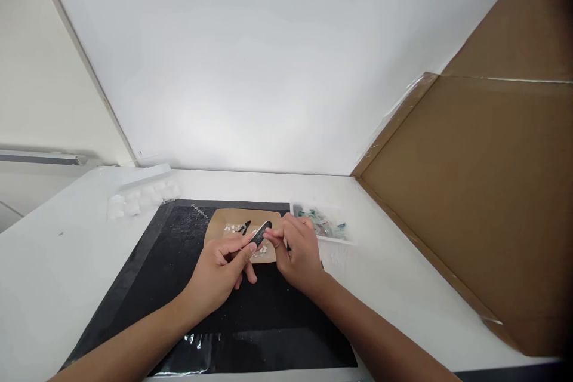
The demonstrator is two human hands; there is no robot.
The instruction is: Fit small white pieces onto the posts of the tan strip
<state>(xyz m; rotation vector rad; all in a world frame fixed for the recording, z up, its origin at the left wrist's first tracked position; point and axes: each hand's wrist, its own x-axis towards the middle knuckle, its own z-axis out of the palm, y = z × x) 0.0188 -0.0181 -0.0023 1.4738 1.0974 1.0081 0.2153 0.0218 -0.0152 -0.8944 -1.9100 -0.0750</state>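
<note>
Over the brown cardboard tray (217, 224), my left hand (219, 265) pinches a small oblong black piece with a pale edge (261, 234) between thumb and fingers. The piece is tilted, its far end up and to the right. My right hand (299, 248) is closed, its fingertips pinched at the far end of that piece; whatever they hold is too small to make out. Something dark shows by its curled fingers. Small white bits (230, 228) and a black scrap (244, 227) lie in the tray, partly hidden by my hands.
Under the tray is a black mat (156, 292) on the white table (40, 262). A white container of clear and greenish plastic pieces (324, 224) stands right of the tray. A clear compartment box (143, 194) sits back left. A cardboard panel (483, 191) rises at right.
</note>
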